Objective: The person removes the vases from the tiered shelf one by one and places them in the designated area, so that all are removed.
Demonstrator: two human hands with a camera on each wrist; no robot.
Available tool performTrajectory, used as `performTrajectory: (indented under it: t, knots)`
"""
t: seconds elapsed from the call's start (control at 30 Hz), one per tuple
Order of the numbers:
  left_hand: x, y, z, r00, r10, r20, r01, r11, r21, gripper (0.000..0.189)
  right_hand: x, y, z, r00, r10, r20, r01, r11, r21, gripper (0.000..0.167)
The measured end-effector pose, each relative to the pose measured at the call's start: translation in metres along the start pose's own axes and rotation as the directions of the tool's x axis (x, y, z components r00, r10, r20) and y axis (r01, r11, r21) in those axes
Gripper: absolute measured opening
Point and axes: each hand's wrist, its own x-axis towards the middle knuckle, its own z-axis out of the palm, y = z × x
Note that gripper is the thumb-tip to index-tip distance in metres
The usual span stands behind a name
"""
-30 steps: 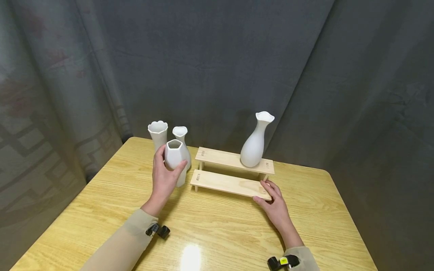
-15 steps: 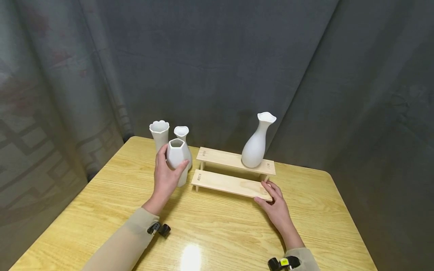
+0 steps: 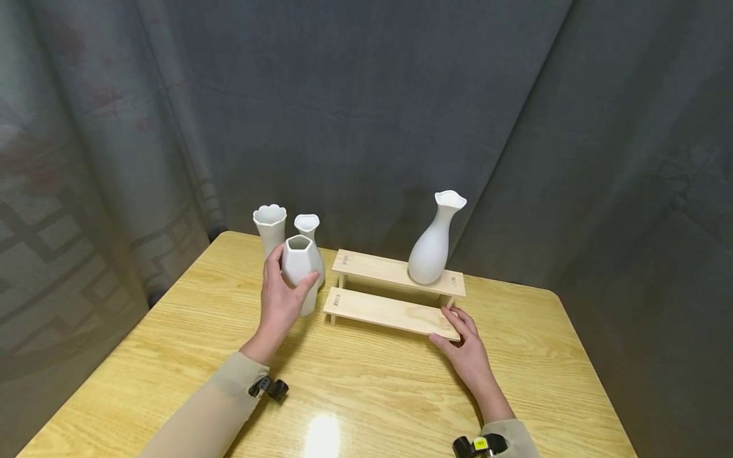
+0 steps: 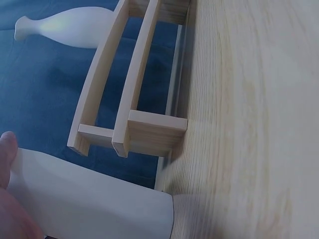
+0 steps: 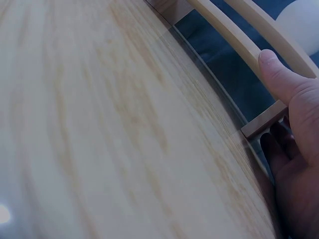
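Note:
My left hand (image 3: 279, 300) grips a white faceted vase (image 3: 298, 264) with a five-sided mouth, thumb on its near side and fingers round its left. In the left wrist view the lower end of this vase (image 4: 99, 199) meets the table, beside the stand. A two-step wooden stand (image 3: 380, 306) is to its right. My right hand (image 3: 466, 346) holds the right end of the lower step, its thumb at the front edge; some of its fingers are hidden behind the end in the right wrist view. On the upper step stands a tall white vase (image 3: 429, 251) with a wavy rim.
Behind the left hand are two more white vases, one with a scalloped rim (image 3: 270, 224) and a narrow-necked one (image 3: 307, 224). Everything stands on a wood-grain table (image 3: 366, 388). Dark grey curtains (image 3: 355, 114) hang close behind the table's back edge.

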Motion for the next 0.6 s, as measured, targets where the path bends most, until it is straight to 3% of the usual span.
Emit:
performTrajectory:
  t: [0.23,0.6]
  knots:
    - [-0.0019,0.0016,0.0017,0.999,-0.015,-0.030,0.016,1.000,0.011,0.093,0.0009,0.0020,-0.0002,1.000,-0.005,-0.003,0.005,1.000,-0.011,0.077]
    - [-0.0047,0.0010,0.0037,0.997,0.011,-0.083,-0.009,1.000,0.023,0.092,0.0023,0.0056,0.0002,1.000,0.003,0.005,-0.003,1.000,-0.002,0.078]
